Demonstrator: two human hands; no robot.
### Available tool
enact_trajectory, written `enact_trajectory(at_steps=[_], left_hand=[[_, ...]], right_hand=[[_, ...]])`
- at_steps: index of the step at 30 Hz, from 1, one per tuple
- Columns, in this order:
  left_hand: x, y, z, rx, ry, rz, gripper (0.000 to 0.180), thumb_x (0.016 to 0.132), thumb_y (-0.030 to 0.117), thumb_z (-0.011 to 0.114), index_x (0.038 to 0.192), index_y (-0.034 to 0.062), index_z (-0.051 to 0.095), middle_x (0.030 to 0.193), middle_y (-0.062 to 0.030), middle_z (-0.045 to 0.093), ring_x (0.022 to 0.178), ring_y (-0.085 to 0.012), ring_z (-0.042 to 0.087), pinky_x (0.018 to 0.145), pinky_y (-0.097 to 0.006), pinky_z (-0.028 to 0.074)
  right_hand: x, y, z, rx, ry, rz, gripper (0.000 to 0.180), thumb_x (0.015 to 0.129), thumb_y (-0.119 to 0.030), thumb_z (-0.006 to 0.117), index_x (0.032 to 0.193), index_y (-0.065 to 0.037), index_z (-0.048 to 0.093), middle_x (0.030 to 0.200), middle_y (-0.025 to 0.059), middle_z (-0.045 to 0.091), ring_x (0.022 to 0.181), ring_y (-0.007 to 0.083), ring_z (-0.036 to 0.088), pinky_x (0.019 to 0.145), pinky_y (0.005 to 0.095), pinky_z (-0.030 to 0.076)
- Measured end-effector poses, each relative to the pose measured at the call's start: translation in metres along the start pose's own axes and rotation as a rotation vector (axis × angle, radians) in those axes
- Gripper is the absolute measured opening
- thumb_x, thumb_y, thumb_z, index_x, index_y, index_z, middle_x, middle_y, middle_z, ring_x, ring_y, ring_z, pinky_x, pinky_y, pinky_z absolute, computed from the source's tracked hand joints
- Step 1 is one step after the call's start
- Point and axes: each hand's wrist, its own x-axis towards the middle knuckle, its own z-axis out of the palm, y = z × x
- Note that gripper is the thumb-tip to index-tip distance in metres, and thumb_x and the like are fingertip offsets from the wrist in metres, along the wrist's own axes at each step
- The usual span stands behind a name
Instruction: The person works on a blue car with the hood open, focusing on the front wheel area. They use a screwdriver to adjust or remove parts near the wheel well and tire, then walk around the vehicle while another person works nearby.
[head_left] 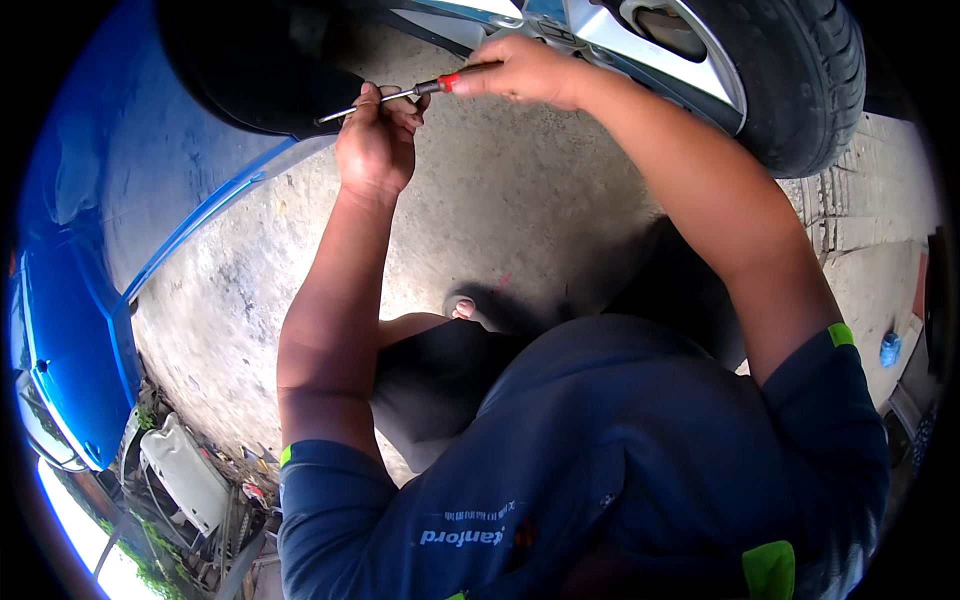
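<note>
A screwdriver (428,88) with a red and dark handle and a thin metal shaft spans both my hands. My right hand (520,70) is wrapped round the handle's end. Along the shaft, my left hand (378,135) pinches the metal between thumb and fingers. The tip points left, at the lower edge of a black wheel-arch liner (270,90) on a blue car (150,140); whether it touches a fastener there I cannot tell.
A wheel with a black tyre (800,90) and silver rim stands at the upper right, close to my right forearm. Rough concrete floor (480,210) lies beneath. A pale panel (185,475) rests among scrap at lower left. A small blue object (890,349) lies at far right.
</note>
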Motion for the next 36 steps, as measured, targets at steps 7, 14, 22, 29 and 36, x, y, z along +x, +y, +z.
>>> enact_trajectory(at_steps=[7,14,22,29,36], left_hand=[[0.002,-0.001,-0.001,0.001,-0.036,-0.023,0.030,0.107,0.026,0.036,0.091,0.0040,0.051,0.069,-0.0091,0.059,0.066,-0.0232,0.058,0.101,-0.047,0.046],[0.001,0.001,-0.001,-0.038,-0.014,-0.010,0.038,0.108,0.025,0.030,0.089,0.0010,0.051,0.069,-0.0114,0.057,0.065,-0.0226,0.054,0.093,-0.045,0.050],[0.004,0.001,-0.006,0.021,-0.010,0.013,0.039,0.108,0.029,0.031,0.092,0.0004,0.053,0.062,-0.0108,0.054,0.062,-0.0232,0.053,0.092,-0.046,0.051],[-0.006,0.004,0.005,-0.059,0.020,-0.064,0.033,0.106,0.031,0.039,0.094,0.0046,0.054,0.066,-0.0085,0.057,0.063,-0.0226,0.055,0.100,-0.046,0.045],[0.002,0.002,-0.019,-0.040,-0.121,-0.062,0.033,0.106,0.034,0.039,0.097,0.0068,0.055,0.071,-0.0068,0.058,0.067,-0.0213,0.056,0.101,-0.047,0.045]], right_hand=[[-0.006,0.009,0.015,-0.830,0.433,-0.387,0.033,0.084,-0.036,0.074,0.101,-0.010,0.065,0.076,0.0060,0.064,0.073,0.0218,0.064,0.066,0.0398,0.049],[0.004,-0.003,-0.012,0.021,-0.172,0.051,0.042,0.082,-0.036,0.077,0.109,-0.006,0.064,0.078,0.0048,0.067,0.072,0.0220,0.066,0.064,0.0370,0.051],[-0.003,0.009,0.017,-0.550,0.249,-0.266,0.032,0.081,-0.030,0.076,0.104,-0.012,0.063,0.077,0.0102,0.067,0.075,0.0295,0.066,0.063,0.0402,0.051],[0.008,0.012,0.021,-0.891,0.448,-0.307,0.022,0.082,-0.032,0.070,0.092,-0.014,0.065,0.080,0.0117,0.068,0.075,0.0327,0.067,0.064,0.0439,0.053],[0.015,0.005,-0.003,0.014,-0.280,0.163,0.029,0.079,-0.034,0.075,0.093,-0.010,0.063,0.073,0.0086,0.066,0.067,0.0249,0.064,0.061,0.0407,0.049]])
